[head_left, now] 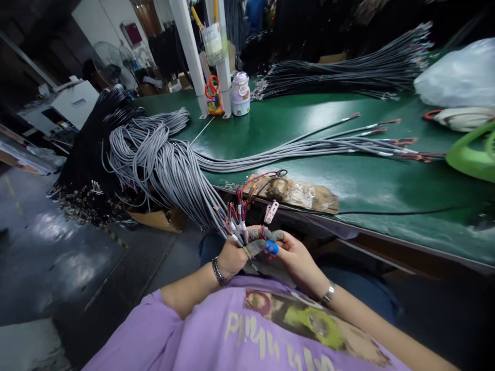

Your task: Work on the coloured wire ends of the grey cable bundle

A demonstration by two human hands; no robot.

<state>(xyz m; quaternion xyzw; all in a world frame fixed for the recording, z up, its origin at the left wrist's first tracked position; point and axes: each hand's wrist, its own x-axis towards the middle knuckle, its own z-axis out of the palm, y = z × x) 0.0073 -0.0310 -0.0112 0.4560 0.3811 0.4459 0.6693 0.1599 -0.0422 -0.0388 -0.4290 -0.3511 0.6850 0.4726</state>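
My left hand (232, 253) is closed around the ends of several grey cables (201, 198), whose coloured inner wires (237, 211) stick up above my fingers. My right hand (292, 255), with grey finger covers and a blue fingertip cap, is closed in a pinch on the same wire ends, touching my left hand. Both hands are held over my lap, just below the near edge of the green table (348, 180). The grey cables run up and left into a big bundle (154, 149) draped over the table's left end.
More grey cables (328, 147) lie stretched across the table. A black cable bundle (348, 72) lies at the back, another (88, 154) hangs at the left. Orange scissors (211, 87) and a small jar (240, 94) stand by white posts. A white bag (460, 77) and a green object (472, 154) are at the right.
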